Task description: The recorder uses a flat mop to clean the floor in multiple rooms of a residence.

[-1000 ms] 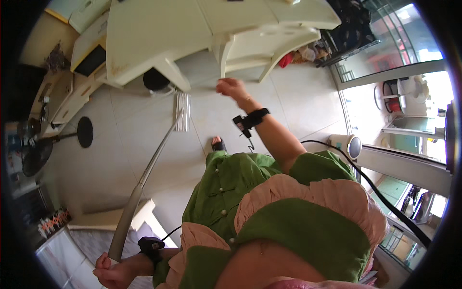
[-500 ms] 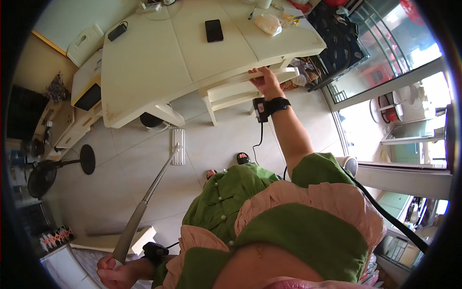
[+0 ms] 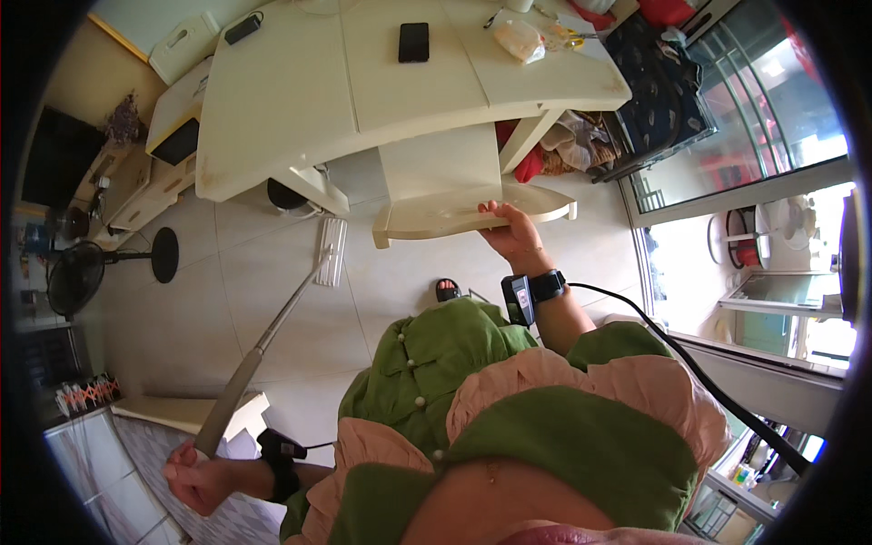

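Note:
My left hand (image 3: pixel 195 481) is closed around the top of the grey handle of a flat mop (image 3: pixel 234 392). Its slotted white mop head (image 3: pixel 332 252) lies on the tiled floor, a little in front of the table leg. To the right, my right hand (image 3: pixel 514 240) grips the top edge of the backrest of a cream chair (image 3: pixel 427 221), fingers over the rim. The chair's seat reaches back toward the cream table (image 3: pixel 272 109), and its far part is under the tabletop. Each wrist wears a small dark strapped device.
On the table lie a black phone (image 3: pixel 414 43) and a plastic bag (image 3: pixel 520 42). A black fan (image 3: pixel 76 277) stands at the left, a cream bench (image 3: pixel 186 411) near the mop handle. Bundled things (image 3: pixel 572 145) sit beside the table's right leg. A glass door (image 3: pixel 740 136) is at right.
My right hand has drawn the chair out from the table toward me, showing more of its backrest and seat. The mop has shifted slightly, with its head still on the floor.

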`<action>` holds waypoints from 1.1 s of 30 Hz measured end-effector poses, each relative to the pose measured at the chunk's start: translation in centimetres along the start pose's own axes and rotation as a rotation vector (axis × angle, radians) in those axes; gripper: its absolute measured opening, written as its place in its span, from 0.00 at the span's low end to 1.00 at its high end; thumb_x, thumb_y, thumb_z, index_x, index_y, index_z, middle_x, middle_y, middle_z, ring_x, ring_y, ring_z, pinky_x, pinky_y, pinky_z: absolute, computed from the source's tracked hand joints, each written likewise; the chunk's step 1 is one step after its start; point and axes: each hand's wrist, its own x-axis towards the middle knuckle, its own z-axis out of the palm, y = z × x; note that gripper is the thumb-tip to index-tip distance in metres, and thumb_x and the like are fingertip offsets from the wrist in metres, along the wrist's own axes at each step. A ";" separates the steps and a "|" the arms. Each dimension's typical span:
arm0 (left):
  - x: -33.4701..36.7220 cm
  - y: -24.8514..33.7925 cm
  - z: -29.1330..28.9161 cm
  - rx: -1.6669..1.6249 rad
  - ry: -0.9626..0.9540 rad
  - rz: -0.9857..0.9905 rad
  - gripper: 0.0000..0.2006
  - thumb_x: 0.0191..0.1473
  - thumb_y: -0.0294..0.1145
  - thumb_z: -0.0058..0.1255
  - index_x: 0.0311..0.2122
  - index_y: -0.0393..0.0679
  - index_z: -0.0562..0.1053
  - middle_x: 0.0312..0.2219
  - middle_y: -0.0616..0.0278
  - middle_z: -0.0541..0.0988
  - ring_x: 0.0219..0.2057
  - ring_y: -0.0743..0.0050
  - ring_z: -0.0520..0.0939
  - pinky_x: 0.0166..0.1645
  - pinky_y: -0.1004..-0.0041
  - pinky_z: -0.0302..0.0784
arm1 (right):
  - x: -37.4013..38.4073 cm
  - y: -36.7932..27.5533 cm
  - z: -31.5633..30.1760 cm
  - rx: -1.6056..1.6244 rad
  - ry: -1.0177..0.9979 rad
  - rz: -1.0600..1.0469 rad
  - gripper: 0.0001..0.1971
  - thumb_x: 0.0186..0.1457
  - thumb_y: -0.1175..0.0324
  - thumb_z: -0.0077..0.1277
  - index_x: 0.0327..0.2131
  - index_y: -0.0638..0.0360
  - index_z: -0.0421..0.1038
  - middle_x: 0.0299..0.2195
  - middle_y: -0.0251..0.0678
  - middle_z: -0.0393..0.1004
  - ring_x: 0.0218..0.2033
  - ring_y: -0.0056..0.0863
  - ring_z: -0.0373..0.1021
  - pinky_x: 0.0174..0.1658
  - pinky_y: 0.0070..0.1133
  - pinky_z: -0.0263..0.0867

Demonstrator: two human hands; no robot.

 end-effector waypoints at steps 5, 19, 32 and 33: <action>0.5 -2.6 -3.5 -0.042 -0.011 0.035 0.19 0.45 0.31 0.45 0.08 0.31 0.61 0.06 0.58 0.63 0.08 0.72 0.67 0.13 0.78 0.65 | -4.3 1.6 -4.2 0.003 -0.061 -0.030 0.08 0.39 0.81 0.37 0.28 0.63 0.55 0.28 0.38 0.62 0.35 0.33 0.60 0.42 0.30 0.58; 0.6 -10.7 -14.0 -0.117 0.043 -0.057 0.18 0.45 0.29 0.45 0.09 0.31 0.63 0.06 0.56 0.65 0.09 0.71 0.69 0.16 0.77 0.68 | -18.0 6.9 -11.9 0.075 0.090 0.001 0.11 0.39 0.81 0.37 0.31 0.64 0.54 0.31 0.40 0.62 0.38 0.38 0.60 0.44 0.32 0.57; 2.9 -12.0 -7.0 -0.409 0.001 0.006 0.14 0.43 0.25 0.47 0.13 0.27 0.65 0.07 0.54 0.67 0.10 0.71 0.69 0.21 0.75 0.71 | -27.2 9.3 -17.4 0.172 0.175 -0.120 0.06 0.38 0.83 0.37 0.23 0.63 0.56 0.27 0.40 0.61 0.32 0.29 0.60 0.47 0.30 0.55; 3.2 -12.0 -6.4 -0.408 -0.005 0.005 0.14 0.43 0.25 0.47 0.13 0.27 0.65 0.07 0.54 0.67 0.10 0.71 0.69 0.21 0.75 0.71 | -27.5 9.0 -17.8 0.176 0.169 -0.119 0.06 0.37 0.83 0.38 0.22 0.63 0.57 0.27 0.39 0.61 0.31 0.29 0.60 0.47 0.30 0.55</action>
